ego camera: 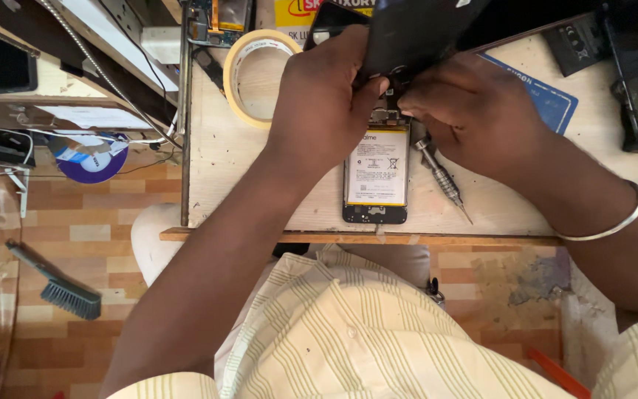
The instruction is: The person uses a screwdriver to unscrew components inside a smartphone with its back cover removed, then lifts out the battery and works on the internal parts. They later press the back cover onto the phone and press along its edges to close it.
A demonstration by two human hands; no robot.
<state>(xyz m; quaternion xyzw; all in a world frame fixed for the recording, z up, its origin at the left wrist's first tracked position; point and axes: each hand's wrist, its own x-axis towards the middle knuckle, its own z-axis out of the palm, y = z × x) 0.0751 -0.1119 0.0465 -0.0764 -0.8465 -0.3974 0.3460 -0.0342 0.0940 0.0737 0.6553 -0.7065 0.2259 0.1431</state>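
Together, left hand (323, 96) and right hand (467, 111) pinch — over opened phone (376, 174).

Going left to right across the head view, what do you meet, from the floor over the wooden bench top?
Grey-bristled hand brush on the floor → round purple-and-white disc → ring of cream masking tape → left hand → opened phone with white battery → metal screwdriver → right hand → blue mat → silver bangle.
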